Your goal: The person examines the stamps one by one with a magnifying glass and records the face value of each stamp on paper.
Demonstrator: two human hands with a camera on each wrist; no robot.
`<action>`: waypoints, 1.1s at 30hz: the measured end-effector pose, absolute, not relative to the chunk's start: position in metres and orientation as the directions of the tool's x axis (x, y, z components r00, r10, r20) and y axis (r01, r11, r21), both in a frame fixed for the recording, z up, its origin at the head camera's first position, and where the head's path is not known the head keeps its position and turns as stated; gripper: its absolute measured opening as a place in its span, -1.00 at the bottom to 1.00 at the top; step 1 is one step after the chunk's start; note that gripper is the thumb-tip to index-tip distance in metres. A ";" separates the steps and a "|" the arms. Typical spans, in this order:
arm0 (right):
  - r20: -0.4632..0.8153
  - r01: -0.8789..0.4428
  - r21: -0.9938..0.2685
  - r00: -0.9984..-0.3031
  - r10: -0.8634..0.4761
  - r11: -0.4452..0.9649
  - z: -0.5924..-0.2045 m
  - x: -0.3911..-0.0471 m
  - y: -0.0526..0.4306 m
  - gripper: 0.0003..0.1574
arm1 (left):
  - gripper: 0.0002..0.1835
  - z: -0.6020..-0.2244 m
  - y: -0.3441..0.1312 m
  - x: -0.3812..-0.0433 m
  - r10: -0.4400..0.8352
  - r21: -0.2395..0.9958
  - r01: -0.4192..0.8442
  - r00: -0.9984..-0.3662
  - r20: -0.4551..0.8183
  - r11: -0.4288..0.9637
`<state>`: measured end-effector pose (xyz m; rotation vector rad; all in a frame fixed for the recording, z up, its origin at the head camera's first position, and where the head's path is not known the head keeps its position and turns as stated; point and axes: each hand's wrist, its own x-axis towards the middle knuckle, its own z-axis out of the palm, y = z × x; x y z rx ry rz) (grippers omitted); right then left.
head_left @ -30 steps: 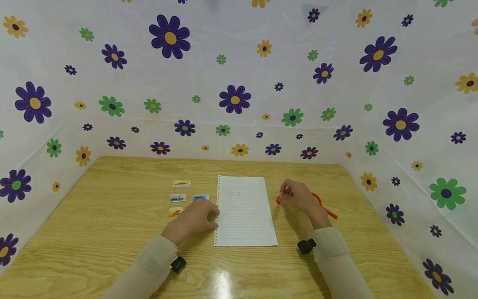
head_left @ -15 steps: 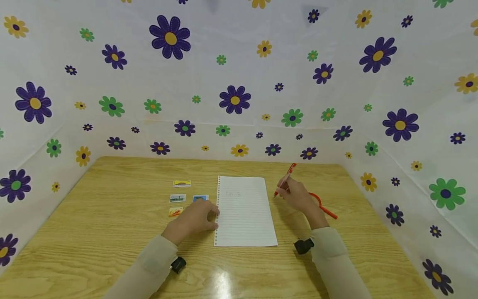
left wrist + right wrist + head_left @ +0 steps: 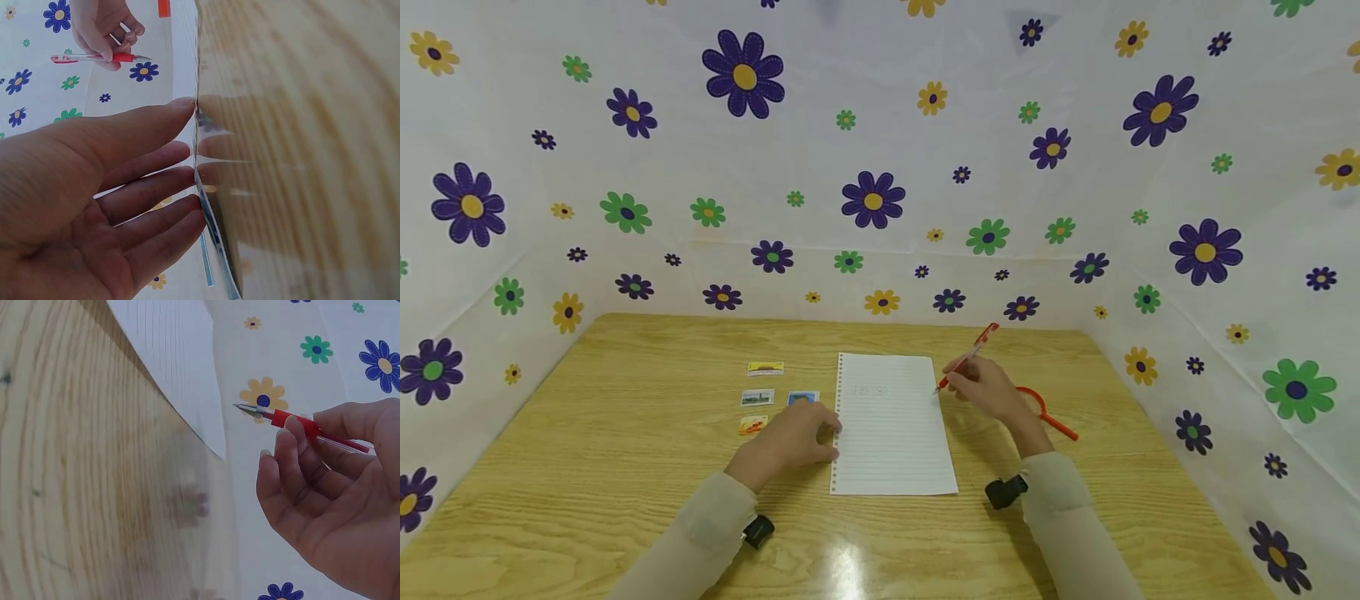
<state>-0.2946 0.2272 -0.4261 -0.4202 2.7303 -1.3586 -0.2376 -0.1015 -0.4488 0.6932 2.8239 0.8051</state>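
Red pen [image 3: 977, 346] is pinched in the right hand [image 3: 989, 388], tip pointed out ahead, right by the near-side edge of the lined paper [image 3: 891, 437]. Opposite edge's touched by the left hand [image 3: 788, 437], held pretty loose.

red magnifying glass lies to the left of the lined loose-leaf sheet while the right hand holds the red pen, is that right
Not quite: the head view shows the red magnifying glass to the right of the lined loose-leaf sheet. The right hand does hold the red pen.

1 red magnifying glass [image 3: 1058, 426] lies on the table [image 3: 587, 467] before flowered cloth [image 3: 873, 202].
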 end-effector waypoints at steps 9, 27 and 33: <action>-0.034 -0.091 -0.841 -0.975 -0.220 0.533 -0.440 -0.308 0.217 -0.73 | -0.65 -0.448 -0.102 -0.237 0.459 0.534 0.392 -0.888 0.008 0.749; -0.195 0.063 -0.848 -0.960 -0.199 0.527 -0.452 -0.327 0.201 -0.69 | -0.65 -0.449 -0.101 -0.239 0.450 0.520 0.386 -0.893 0.004 0.762; -0.199 0.071 -0.845 -0.962 -0.187 0.530 -0.453 -0.328 0.197 -0.70 | -0.65 -0.449 -0.101 -0.239 0.452 0.523 0.386 -0.892 0.003 0.760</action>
